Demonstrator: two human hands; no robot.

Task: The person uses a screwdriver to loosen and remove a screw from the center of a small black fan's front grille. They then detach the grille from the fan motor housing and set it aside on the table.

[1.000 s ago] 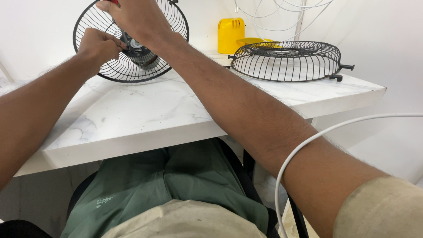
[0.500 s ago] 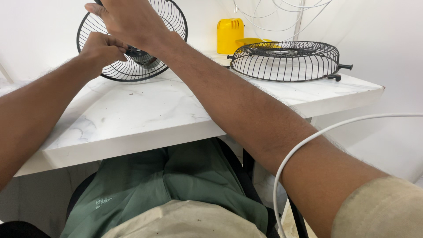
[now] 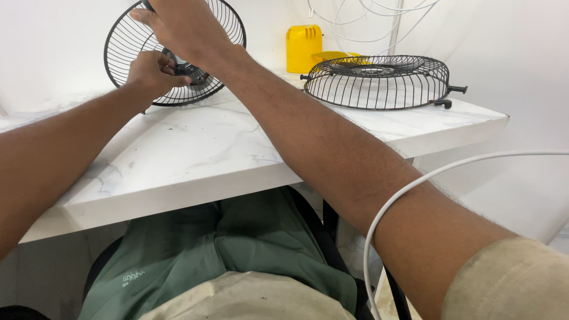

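1. The right hand (image 3: 189,29) sits over the upper rim of the upright wire fan guard (image 3: 127,44), fingers curled round the top wires and steadying it. Half a second ago it lay the same way, so that grip is unchanged.
2. The left hand (image 3: 153,72) is at the dark hub (image 3: 192,74) in the guard's centre, fingers pinched narrow on a small part there; what exactly they pinch I cannot tell, it is hidden under the fingertips.
3. The change: a second ago the left fingers sat a little higher on the hub; now they are lower and tucked in closer, which reads like turning or working a fastener at the centre.
4. The guard stands on its edge at the back of the marble worktop (image 3: 195,154), leaning slightly, directly under the right fingers and just beyond the left ones.
5. Well off to the right of both hands, the second guard (image 3: 379,83) lies flat and has not moved; the yellow container (image 3: 303,47) stands behind it.
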